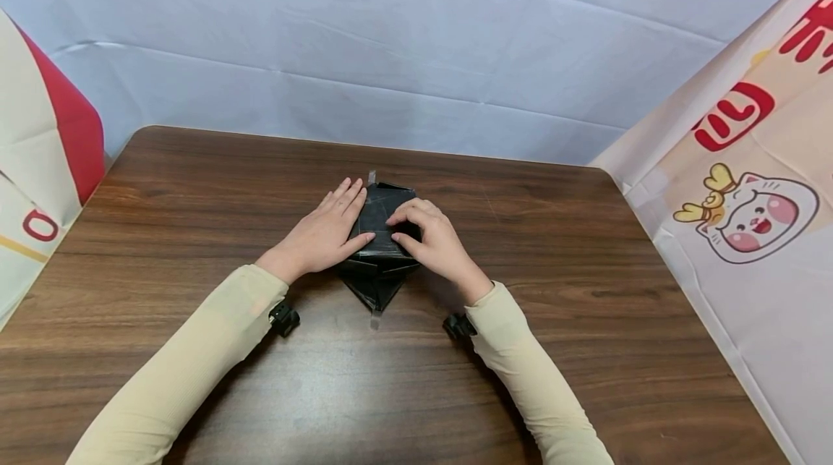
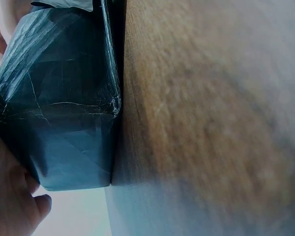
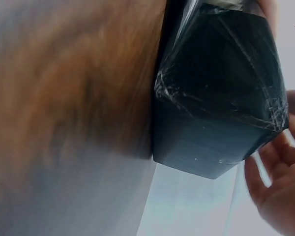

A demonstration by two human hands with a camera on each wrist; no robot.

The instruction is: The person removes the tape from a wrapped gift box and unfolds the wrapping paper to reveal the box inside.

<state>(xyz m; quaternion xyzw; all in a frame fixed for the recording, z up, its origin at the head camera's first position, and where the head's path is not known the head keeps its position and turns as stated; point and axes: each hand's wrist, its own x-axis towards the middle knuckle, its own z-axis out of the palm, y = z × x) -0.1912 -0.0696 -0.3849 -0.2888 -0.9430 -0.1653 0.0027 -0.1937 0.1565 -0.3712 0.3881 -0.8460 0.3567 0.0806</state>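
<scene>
A box-shaped package in glossy black wrapping lies on the table between both hands. Its near end carries a folded, pointed flap with a strip of clear tape at the tip. Along the package's left top edge rests my left hand, fingers straight and thumb stretched across the top. My right hand lies over the right edge with bent fingers, thumb and forefinger apart on the top face. Both wrist views show the wrapping creased at the package's corners.
The dark wood-grain table extends around the package. Another tape strip sticks out from the package's far end. Pale cloth hangs behind the table, and a printed cloth stands at the right.
</scene>
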